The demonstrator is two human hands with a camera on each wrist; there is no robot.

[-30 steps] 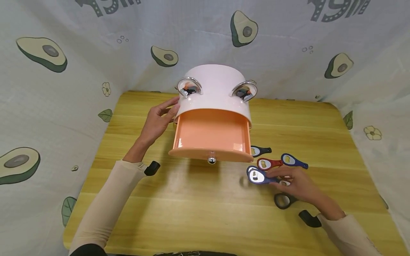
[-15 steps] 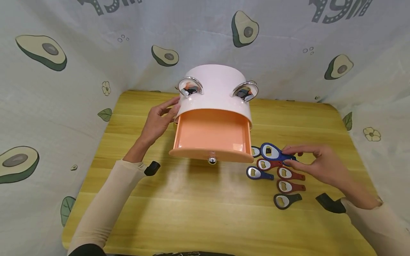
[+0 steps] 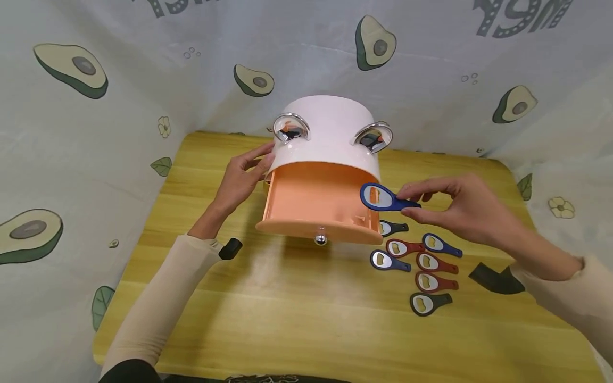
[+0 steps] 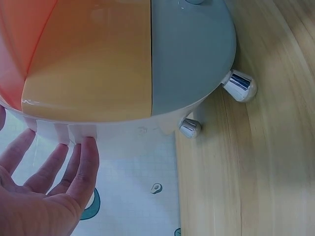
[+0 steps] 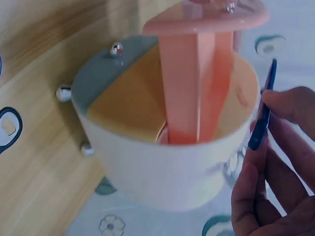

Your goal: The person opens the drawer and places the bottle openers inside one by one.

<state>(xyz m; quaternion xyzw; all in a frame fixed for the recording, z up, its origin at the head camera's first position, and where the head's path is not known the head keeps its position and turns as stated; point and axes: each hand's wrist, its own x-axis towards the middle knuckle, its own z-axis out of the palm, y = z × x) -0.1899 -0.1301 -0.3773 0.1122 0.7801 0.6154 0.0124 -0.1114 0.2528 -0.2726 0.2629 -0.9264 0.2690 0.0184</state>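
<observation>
A blue-rimmed bottle opener (image 3: pixel 394 204) is pinched by its handle between the thumb and fingers of my right hand (image 3: pixel 471 210). Its round head overlaps the right edge of the pulled-out orange drawer (image 3: pixel 306 194) in the head view. The right wrist view shows the opener (image 5: pixel 264 115) edge-on beside the white drawer box (image 5: pixel 167 172). My left hand (image 3: pixel 238 181) rests on the box's left side. In the left wrist view the spread, fairly straight fingers (image 4: pixel 87 162) touch the white wall with their tips.
Several bottle openers lie on the wooden table (image 3: pixel 297 319) right of the drawer, among them a red one (image 3: pixel 437 282) and a black one (image 3: pixel 429 303). Two chrome ears (image 3: pixel 292 128) stick out of the box. A grey drawer front (image 4: pixel 197 59) sits below the orange one.
My right hand has lifted the blue bottle opener from among the others and carried it up to the drawer's right edge. My left hand has stayed on the box.
</observation>
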